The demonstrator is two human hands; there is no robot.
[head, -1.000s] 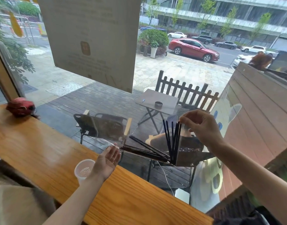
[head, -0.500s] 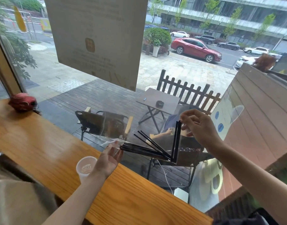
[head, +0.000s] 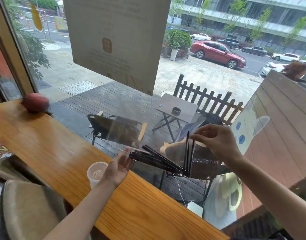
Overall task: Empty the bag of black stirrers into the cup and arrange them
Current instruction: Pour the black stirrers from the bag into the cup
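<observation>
1. Holding the clear bag (head: 167, 148) in the air over the far edge of the wooden counter (head: 65, 153), the person is working above the window sill, with the bag stretched between the two hands.
2. The right hand (head: 216, 142) is pinching the upper part of the bag with thumb and fingertips; a few upright stirrers are standing just under this pinch.
3. The left hand (head: 119, 166) is lying palm up with fingers straight and relaxed. It is supporting the open end of the bag and is gripping nothing.
4. The black stirrers (head: 155, 159) are all inside the bag. Most of them are lying as a fan, with their long axis running from the lower right corner of the bag up toward the left palm, and their free tips are almost touching the left fingers.
5. The cup (head: 95, 173) is standing on the counter just behind and below the left wrist, so the left hand is the nearer one to it.
6. I am judging that the stirrers must slide along their long axis, leftward and down, so the bag mouth needs to be lowered over the cup rim; otherwise they may be falling on the counter.
</observation>
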